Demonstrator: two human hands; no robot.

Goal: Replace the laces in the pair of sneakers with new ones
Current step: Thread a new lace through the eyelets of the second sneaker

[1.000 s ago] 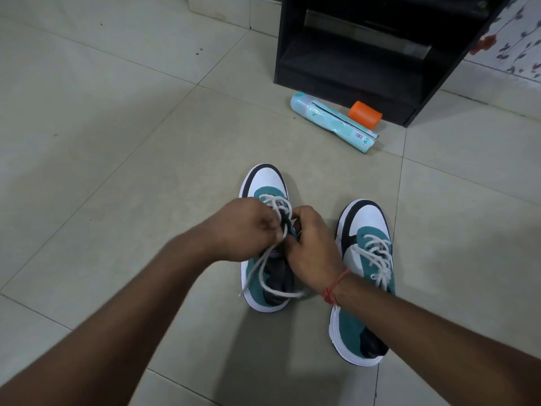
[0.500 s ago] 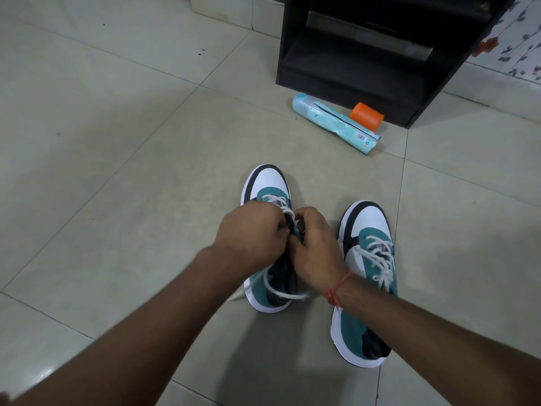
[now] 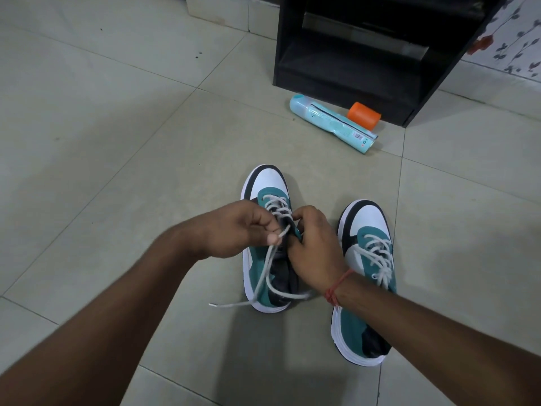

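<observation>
While the left hand [image 3: 234, 230] pinches the white lace [image 3: 265, 273] beside the upper eyelets of the left sneaker [image 3: 268, 244], toe pointing away, right hand [image 3: 313, 247] grips the tongue; right sneaker [image 3: 366, 276] lies laced alongside.

Pale grey-green floor tiles [image 3: 117, 127] are covering the room, their thin grout lines running diagonally across the view; soft, diffuse light is glancing off the glazed surface, and a dim shadow is lying on the near tiles at the bottom; a black open-fronted cabinet [image 3: 366, 63] is standing on the floor at the top, its dark shelf catching a faint sheen; a light blue cylindrical bottle [image 3: 330, 123] is lying on its side just in front of the cabinet, with an orange cylindrical container [image 3: 364, 115] lying just beside it, against the cabinet's base; a white wall with a grey leaf and red flower pattern [image 3: 518, 48] is showing at the top right; a pale tiled plinth [image 3: 216, 10] is running along the top edge.
</observation>
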